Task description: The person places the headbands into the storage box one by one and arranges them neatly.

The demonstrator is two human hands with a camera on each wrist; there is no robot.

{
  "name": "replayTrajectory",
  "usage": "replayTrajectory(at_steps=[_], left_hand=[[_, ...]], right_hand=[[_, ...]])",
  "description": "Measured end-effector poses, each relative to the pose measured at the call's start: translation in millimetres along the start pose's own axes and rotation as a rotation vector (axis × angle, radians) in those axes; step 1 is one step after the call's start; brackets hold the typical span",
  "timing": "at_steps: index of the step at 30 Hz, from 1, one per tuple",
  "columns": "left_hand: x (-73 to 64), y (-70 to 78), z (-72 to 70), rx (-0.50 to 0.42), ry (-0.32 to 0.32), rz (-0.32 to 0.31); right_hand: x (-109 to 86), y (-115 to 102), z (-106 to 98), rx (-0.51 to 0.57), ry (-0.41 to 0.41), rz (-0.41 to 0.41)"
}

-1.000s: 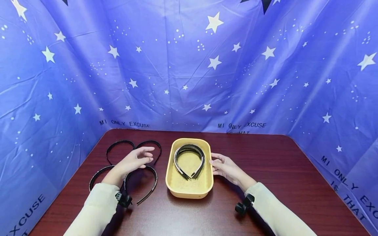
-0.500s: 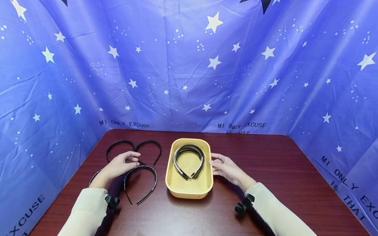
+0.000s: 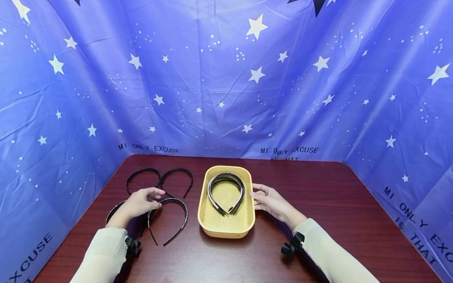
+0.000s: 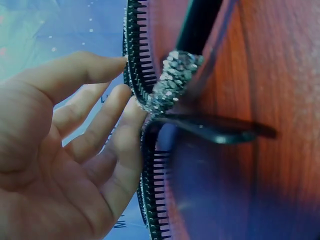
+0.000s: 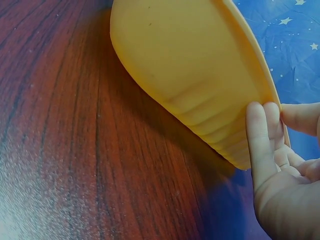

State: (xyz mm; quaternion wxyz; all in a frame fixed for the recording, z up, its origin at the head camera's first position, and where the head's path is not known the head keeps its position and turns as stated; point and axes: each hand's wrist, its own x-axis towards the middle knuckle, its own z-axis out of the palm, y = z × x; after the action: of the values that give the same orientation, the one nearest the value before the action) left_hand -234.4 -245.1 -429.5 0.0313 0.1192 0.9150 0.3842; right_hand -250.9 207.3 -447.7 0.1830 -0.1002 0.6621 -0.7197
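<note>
My left hand (image 3: 139,202) is over a cluster of several black toothed headbands at the left, thumb and fingers apart with nothing between them. In the left wrist view its fingertips are close to a toothed headband (image 4: 140,50), beside a silvery glitter-covered stretch. One glittery headband (image 3: 186,218) lies at the front right of the cluster, and a black one (image 3: 191,181) behind it. At the centre stands a yellow box (image 3: 226,232). Stacked headbands (image 3: 242,188) lie inside it. My right hand (image 3: 272,201) rests straight fingers against the box's right wall, thumb at the rim.
The dark red wooden table (image 3: 318,188) extends on both sides of the box. A blue starry curtain (image 3: 226,86) rises behind it and along both sides. Small black cameras sit at both wrists.
My left hand has moved left and toward the front, away from the box and over the headbands. My right hand stays at the box.
</note>
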Motion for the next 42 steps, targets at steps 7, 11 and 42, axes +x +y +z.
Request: replayTrajectory(at_steps=[7,11,42], left_hand=[[1.3,-7.9,3.0,0.005,0.02,-0.023],[0.8,-8.6,3.1,0.009,0.029,-0.02],[3.9,-1.6,-0.6,0.029,0.066,-0.03]], right_hand=[[-1.3,1.2,0.6,0.015,-0.004,0.003],[-1.8,2.2,1.2,0.022,-0.004,0.003],[-0.8,-0.3,2.0,0.024,-0.01,-0.011]])
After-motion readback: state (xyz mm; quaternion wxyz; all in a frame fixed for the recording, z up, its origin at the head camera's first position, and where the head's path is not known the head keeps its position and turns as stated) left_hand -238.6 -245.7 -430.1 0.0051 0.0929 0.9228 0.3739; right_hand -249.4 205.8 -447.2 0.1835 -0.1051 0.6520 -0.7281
